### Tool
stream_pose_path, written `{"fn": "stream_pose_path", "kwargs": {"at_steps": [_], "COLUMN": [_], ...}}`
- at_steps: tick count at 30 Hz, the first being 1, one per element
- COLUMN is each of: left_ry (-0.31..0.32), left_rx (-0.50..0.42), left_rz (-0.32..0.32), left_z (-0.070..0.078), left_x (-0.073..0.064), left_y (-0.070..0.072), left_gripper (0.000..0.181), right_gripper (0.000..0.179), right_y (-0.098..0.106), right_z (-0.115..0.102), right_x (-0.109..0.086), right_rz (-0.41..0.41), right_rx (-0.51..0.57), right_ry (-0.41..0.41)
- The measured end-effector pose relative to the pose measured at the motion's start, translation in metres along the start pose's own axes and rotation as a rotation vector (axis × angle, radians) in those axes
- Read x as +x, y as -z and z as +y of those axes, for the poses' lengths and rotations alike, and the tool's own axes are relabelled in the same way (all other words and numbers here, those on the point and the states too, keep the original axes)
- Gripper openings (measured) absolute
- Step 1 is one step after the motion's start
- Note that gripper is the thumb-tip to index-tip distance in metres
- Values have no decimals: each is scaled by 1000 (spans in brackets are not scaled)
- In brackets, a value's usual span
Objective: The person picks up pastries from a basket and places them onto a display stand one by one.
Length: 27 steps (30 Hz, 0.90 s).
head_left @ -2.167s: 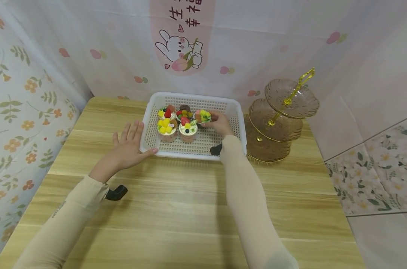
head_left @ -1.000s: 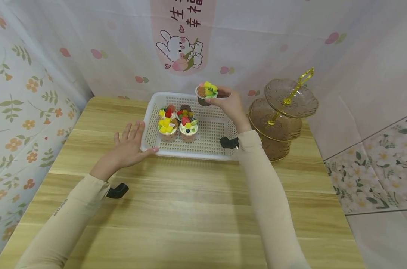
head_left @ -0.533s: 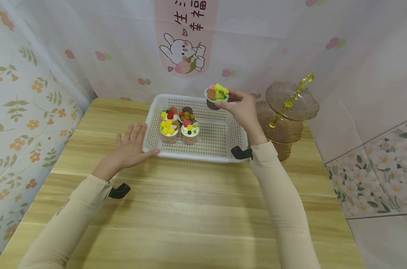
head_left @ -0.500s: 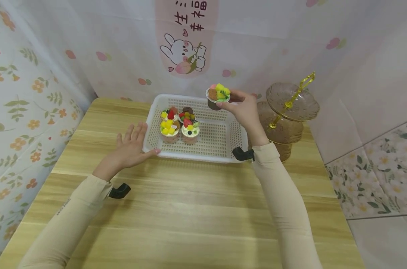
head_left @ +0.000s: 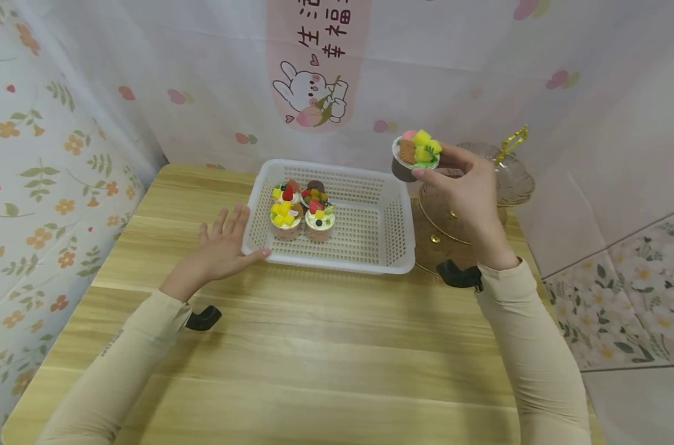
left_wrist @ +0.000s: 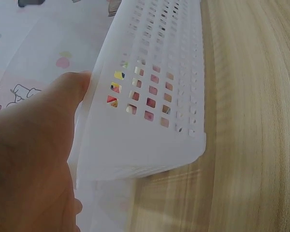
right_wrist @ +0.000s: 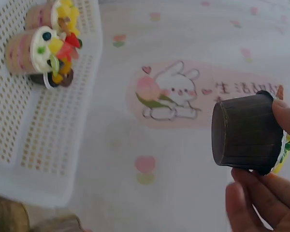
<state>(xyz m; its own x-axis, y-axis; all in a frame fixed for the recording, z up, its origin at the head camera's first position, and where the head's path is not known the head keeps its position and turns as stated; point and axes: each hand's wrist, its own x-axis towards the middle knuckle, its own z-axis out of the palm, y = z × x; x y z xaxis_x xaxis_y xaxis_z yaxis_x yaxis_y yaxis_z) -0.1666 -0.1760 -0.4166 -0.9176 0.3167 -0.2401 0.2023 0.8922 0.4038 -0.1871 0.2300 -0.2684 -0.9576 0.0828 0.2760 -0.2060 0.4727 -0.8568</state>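
Right hand point(head_left: 472, 185) pinches dessert cup point(head_left: 415, 156); tiered stand point(head_left: 516, 180) partly hidden behind.

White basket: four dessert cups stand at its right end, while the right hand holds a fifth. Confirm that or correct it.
The end is wrong: the head view shows the four dessert cups standing at the left end of the white basket, while the right hand holds a fifth dessert cup.

Counter point(head_left: 315, 346) is showing pale yellow-brown wood grain, stripes running crosswise. White perforated basket point(head_left: 337, 264) is sitting near its far edge. Just right of it, a tiered, amber-tinted, gold-trimmed stand point(head_left: 515, 182) is resting, partly hidden.
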Motion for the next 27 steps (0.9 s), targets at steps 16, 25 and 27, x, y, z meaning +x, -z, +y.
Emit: {"fn": "stream_pose_path", "kwargs": {"at_steps": [16, 25, 27], "left_ry": [4, 2, 3], "left_rx": [9, 24, 23], "left_rz": [11, 22, 23], "left_z": [1, -1, -1], "left_x": [0, 2, 2], "left_y": [-1, -3, -3], "left_gripper": [109, 110, 110], "right_gripper": [49, 52, 53], "right_y": [96, 110, 112], "right_z": [17, 42, 47], "right_x": [-14, -19, -20], "right_rz": [122, 105, 102], "right_rx": [222, 183, 162], "right_ry": [-111, -145, -156]}}
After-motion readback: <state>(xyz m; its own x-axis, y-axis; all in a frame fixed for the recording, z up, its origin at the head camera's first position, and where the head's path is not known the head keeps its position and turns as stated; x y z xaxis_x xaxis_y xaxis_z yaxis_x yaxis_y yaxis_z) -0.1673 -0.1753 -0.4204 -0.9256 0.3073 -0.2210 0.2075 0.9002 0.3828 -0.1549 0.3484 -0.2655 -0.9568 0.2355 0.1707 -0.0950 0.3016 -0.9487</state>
